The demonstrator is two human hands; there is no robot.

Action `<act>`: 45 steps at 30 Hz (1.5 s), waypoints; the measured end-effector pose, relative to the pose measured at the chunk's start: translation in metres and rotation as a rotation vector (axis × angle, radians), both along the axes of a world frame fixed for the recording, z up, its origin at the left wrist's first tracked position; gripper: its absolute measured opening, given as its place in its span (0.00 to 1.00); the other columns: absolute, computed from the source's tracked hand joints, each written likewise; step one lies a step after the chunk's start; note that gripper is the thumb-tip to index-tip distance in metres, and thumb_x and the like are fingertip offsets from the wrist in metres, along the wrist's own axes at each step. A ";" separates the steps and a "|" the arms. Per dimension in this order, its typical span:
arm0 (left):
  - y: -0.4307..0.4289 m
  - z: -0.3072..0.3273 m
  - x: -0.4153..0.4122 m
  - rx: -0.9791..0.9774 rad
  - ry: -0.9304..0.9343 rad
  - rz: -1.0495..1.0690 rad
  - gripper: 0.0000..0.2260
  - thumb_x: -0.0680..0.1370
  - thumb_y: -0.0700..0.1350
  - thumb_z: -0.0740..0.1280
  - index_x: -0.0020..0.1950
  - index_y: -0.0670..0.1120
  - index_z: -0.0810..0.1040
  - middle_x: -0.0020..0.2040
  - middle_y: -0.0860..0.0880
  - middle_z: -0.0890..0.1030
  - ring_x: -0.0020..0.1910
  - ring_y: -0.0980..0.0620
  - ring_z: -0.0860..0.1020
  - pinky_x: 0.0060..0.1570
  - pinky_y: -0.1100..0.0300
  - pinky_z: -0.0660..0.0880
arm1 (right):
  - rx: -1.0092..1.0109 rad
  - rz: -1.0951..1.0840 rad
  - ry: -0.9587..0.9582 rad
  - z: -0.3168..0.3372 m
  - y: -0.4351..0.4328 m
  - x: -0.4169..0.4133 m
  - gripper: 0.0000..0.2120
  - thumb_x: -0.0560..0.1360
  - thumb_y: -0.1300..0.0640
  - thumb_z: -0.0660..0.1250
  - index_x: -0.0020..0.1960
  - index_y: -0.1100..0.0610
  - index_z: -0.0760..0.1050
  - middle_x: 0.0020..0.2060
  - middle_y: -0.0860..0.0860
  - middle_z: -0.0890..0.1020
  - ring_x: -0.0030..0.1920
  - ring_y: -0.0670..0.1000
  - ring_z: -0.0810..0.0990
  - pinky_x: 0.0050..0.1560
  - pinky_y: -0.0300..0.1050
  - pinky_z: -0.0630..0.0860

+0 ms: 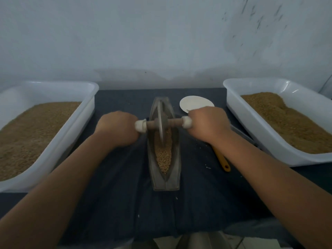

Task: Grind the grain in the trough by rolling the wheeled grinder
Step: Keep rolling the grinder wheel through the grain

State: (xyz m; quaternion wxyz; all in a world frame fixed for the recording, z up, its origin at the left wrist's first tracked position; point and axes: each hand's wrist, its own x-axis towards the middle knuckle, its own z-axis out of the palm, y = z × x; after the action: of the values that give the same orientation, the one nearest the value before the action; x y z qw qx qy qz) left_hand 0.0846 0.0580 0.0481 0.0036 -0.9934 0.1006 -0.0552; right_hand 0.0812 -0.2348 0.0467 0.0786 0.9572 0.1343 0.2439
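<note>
Left hand (117, 129) and right hand (208, 123) each grasp an axle end of the wheeled grinder (162, 127), its disc standing in the grain (163, 155) of the trough (164, 182).

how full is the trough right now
Partly full. Tan grain lies along the bottom of the trough, from the wheel to the near tip, well below the rim.
</note>
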 end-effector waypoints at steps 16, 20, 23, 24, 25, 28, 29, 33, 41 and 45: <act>-0.017 0.020 0.028 0.131 -0.111 -0.021 0.12 0.71 0.59 0.61 0.36 0.52 0.74 0.34 0.54 0.74 0.34 0.47 0.74 0.37 0.55 0.70 | 0.167 -0.151 0.202 -0.012 0.001 0.023 0.16 0.79 0.40 0.62 0.40 0.51 0.75 0.35 0.47 0.77 0.38 0.55 0.79 0.35 0.46 0.68; -0.003 0.011 -0.005 0.161 -0.038 -0.087 0.09 0.70 0.58 0.64 0.36 0.54 0.74 0.34 0.55 0.75 0.31 0.54 0.72 0.34 0.57 0.69 | 0.111 -0.036 0.197 -0.018 -0.013 -0.020 0.17 0.76 0.38 0.61 0.34 0.48 0.70 0.29 0.44 0.74 0.31 0.48 0.75 0.30 0.44 0.70; 0.016 -0.006 -0.045 0.124 -0.028 -0.108 0.11 0.70 0.62 0.65 0.36 0.56 0.72 0.32 0.56 0.75 0.31 0.56 0.73 0.31 0.58 0.68 | 0.095 0.122 0.094 -0.014 -0.023 -0.054 0.15 0.71 0.37 0.61 0.33 0.45 0.67 0.24 0.43 0.69 0.25 0.42 0.69 0.25 0.42 0.69; 0.018 -0.010 -0.050 0.125 -0.064 -0.116 0.11 0.70 0.63 0.64 0.35 0.57 0.71 0.31 0.57 0.74 0.29 0.57 0.72 0.30 0.59 0.66 | 0.081 0.139 0.101 -0.013 -0.024 -0.059 0.15 0.71 0.36 0.60 0.33 0.45 0.67 0.25 0.42 0.69 0.26 0.42 0.69 0.25 0.42 0.69; 0.017 -0.011 -0.048 0.132 -0.097 -0.122 0.12 0.69 0.63 0.64 0.35 0.57 0.70 0.30 0.57 0.73 0.29 0.57 0.71 0.29 0.60 0.64 | 0.076 0.129 0.133 -0.013 -0.024 -0.058 0.16 0.72 0.35 0.60 0.34 0.45 0.68 0.26 0.42 0.70 0.27 0.42 0.71 0.26 0.43 0.71; 0.005 -0.002 -0.016 0.127 -0.088 -0.092 0.11 0.68 0.61 0.63 0.35 0.55 0.73 0.31 0.56 0.75 0.30 0.54 0.74 0.31 0.59 0.67 | 0.099 0.008 0.192 -0.011 -0.014 -0.032 0.17 0.76 0.36 0.63 0.37 0.47 0.71 0.31 0.44 0.76 0.34 0.48 0.77 0.33 0.45 0.74; 0.000 0.002 -0.001 0.121 -0.071 -0.070 0.11 0.69 0.61 0.63 0.35 0.54 0.74 0.33 0.56 0.75 0.32 0.52 0.75 0.33 0.58 0.70 | 0.106 -0.043 0.160 -0.010 -0.009 -0.019 0.17 0.77 0.37 0.62 0.39 0.49 0.72 0.33 0.45 0.76 0.35 0.51 0.78 0.33 0.45 0.71; -0.011 0.013 0.030 0.077 -0.076 -0.004 0.14 0.73 0.60 0.63 0.36 0.52 0.75 0.35 0.54 0.75 0.37 0.46 0.77 0.40 0.54 0.74 | 0.170 -0.129 0.109 -0.004 0.006 0.019 0.18 0.76 0.40 0.61 0.40 0.54 0.76 0.33 0.50 0.77 0.36 0.56 0.79 0.35 0.45 0.70; 0.013 -0.003 -0.051 0.185 -0.195 -0.192 0.13 0.71 0.63 0.60 0.34 0.57 0.67 0.29 0.57 0.71 0.27 0.57 0.70 0.28 0.61 0.60 | 0.142 0.087 0.240 -0.015 -0.025 -0.061 0.18 0.70 0.33 0.54 0.34 0.45 0.70 0.29 0.42 0.72 0.31 0.43 0.73 0.29 0.45 0.73; 0.013 -0.006 -0.035 0.165 -0.149 -0.139 0.15 0.74 0.63 0.62 0.34 0.55 0.69 0.30 0.56 0.72 0.28 0.55 0.70 0.28 0.60 0.61 | 0.106 0.069 0.188 -0.015 -0.021 -0.050 0.17 0.71 0.34 0.56 0.34 0.46 0.69 0.27 0.42 0.72 0.29 0.44 0.72 0.28 0.43 0.70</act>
State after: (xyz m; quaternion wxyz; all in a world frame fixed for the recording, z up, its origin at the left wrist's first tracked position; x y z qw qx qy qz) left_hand 0.0493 0.0705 0.0423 0.0889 -0.9735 0.1728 -0.1206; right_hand 0.0314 -0.2557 0.0312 0.0067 0.9735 0.1609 0.1625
